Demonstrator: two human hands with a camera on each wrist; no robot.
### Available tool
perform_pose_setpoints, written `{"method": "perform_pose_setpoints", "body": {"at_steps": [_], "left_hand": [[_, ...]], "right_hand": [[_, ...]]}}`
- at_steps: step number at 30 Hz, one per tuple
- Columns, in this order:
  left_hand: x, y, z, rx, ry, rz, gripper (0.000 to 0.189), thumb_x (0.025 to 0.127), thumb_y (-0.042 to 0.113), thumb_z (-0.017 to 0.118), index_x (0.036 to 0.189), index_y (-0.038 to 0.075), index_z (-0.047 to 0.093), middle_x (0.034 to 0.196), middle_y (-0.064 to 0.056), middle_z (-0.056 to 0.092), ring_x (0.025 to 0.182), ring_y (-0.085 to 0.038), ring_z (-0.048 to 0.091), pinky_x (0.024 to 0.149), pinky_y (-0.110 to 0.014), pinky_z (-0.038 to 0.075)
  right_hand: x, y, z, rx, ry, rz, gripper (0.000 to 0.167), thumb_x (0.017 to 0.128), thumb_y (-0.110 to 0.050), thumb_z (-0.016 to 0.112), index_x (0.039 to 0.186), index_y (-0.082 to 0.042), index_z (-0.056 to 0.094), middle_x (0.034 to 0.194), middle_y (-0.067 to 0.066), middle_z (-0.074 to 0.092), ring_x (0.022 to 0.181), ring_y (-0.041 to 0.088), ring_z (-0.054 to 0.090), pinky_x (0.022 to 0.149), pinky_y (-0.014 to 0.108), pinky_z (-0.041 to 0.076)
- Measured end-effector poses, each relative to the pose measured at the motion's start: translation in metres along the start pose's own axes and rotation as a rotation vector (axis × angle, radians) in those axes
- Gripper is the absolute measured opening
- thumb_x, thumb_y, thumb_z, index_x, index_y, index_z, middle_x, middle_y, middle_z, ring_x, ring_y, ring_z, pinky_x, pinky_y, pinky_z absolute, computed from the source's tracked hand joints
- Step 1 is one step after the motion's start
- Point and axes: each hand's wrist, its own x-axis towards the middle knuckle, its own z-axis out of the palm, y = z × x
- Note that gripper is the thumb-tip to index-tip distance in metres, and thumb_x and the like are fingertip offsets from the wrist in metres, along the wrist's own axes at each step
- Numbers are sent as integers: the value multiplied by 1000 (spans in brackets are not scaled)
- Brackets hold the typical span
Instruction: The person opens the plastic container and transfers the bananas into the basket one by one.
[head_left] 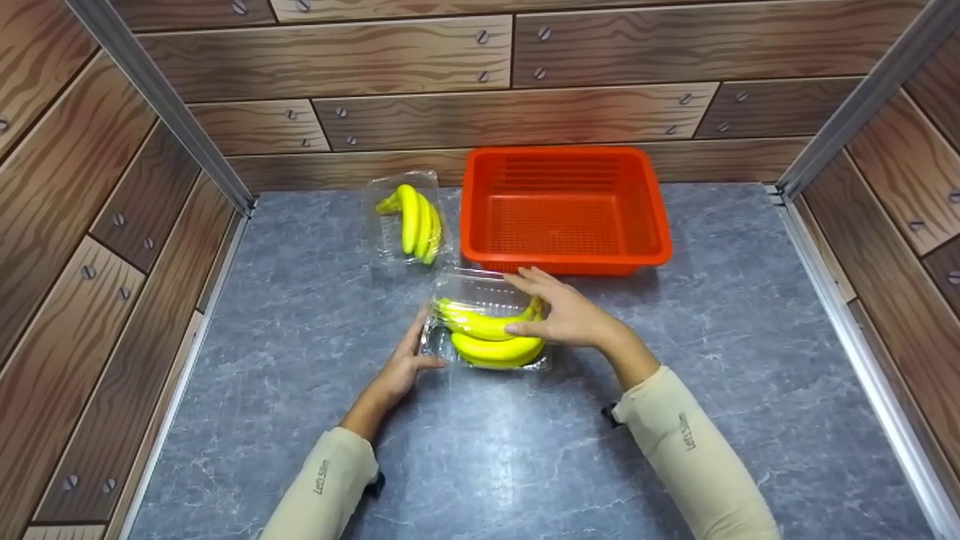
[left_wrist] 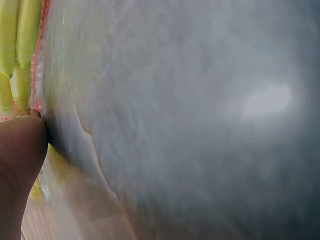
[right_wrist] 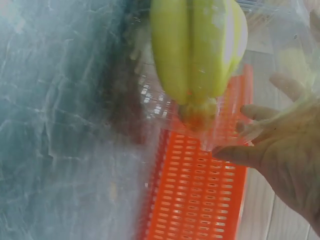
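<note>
A clear plastic clamshell box [head_left: 484, 285] with a bunch of yellow bananas [head_left: 497, 351] inside lies in front of the basket in the head view. My left hand [head_left: 401, 369] is at the box's left side, its fingers fairly straight along the wall and its thumb apart near the front left corner. Over the right part of the box is my right hand [head_left: 564, 311], fingers extended across the clear lid and thumb spread over the bananas. In the right wrist view, the bananas [right_wrist: 200, 50] show through the plastic beside the spread fingers.
An orange-red perforated basket [head_left: 555, 262] stands against the back wall, right behind the box. Left of it lies a second clear box [head_left: 379, 244] with bananas [head_left: 411, 221] in it. Wood-patterned panels [head_left: 412, 60] enclose the grey marbled surface [head_left: 300, 315] at the back and sides.
</note>
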Motion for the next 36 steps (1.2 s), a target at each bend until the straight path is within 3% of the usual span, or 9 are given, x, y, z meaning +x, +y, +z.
{"method": "perform_pose_setpoints", "body": {"at_steps": [4,9,13,18,24,27,31,34,36], "left_hand": [[0,0,0,-38,0,-22,115,79,-8,70,173,9,6,182,-15,-1,170,-36,-6,138,-56,-4],[0,0,0,-34,4,-19,115,79,-9,69,173,10,5,182,-15,-1,170,-36,-5,139,-55,-3],[-1,0,1,-8,8,6,114,79,-10,68,172,8,6,182,-16,-1,170,-38,-5,138,-57,-3],[-2,0,3,45,23,20,109,81,-8,67,172,5,9,182,-17,1,170,-39,-4,138,-57,-4],[-3,1,3,51,4,33,108,82,-8,65,172,7,7,182,-17,2,170,-38,-2,138,-55,-3],[-4,1,3,48,-7,34,108,83,-7,65,173,9,6,182,-16,2,170,-37,-2,138,-56,-4],[-5,1,4,52,-9,28,108,84,-6,64,173,10,5,182,-16,3,170,-37,-2,138,-57,-4],[-5,1,5,71,0,27,108,82,-7,62,173,9,6,182,-17,3,170,-38,-2,138,-58,-4],[-5,1,5,78,6,21,109,81,-8,60,173,10,5,182,-17,1,170,-38,-2,138,-58,-3]], "right_hand": [[-7,-6,-8,-3,91,-8,85,92,-58,77,164,-27,45,175,12,37,165,38,28,131,70,24],[-16,-12,-13,-77,193,55,79,93,-59,75,159,-21,53,166,11,51,155,40,46,128,68,32],[-19,-17,-12,-95,235,88,72,95,-57,74,155,-21,58,159,7,60,149,38,54,126,66,36],[-19,-21,-11,-66,276,58,64,97,-49,75,151,-15,63,154,9,65,145,38,58,124,65,39],[-20,-22,-11,7,373,-10,52,99,-40,75,141,-8,70,147,15,69,140,38,63,122,58,47],[-22,-20,-11,48,398,-27,54,99,-37,76,143,-7,67,149,16,66,140,38,63,120,57,49],[-22,-18,-11,156,439,-29,56,102,-31,73,151,-7,60,139,17,72,115,32,74,100,42,62],[-16,-13,-11,267,501,-22,51,105,-26,69,152,-8,59,132,18,74,99,29,75,83,27,63],[-11,-8,-11,354,549,-16,47,106,-22,67,151,-8,60,133,20,73,101,33,75,81,23,63]]}}
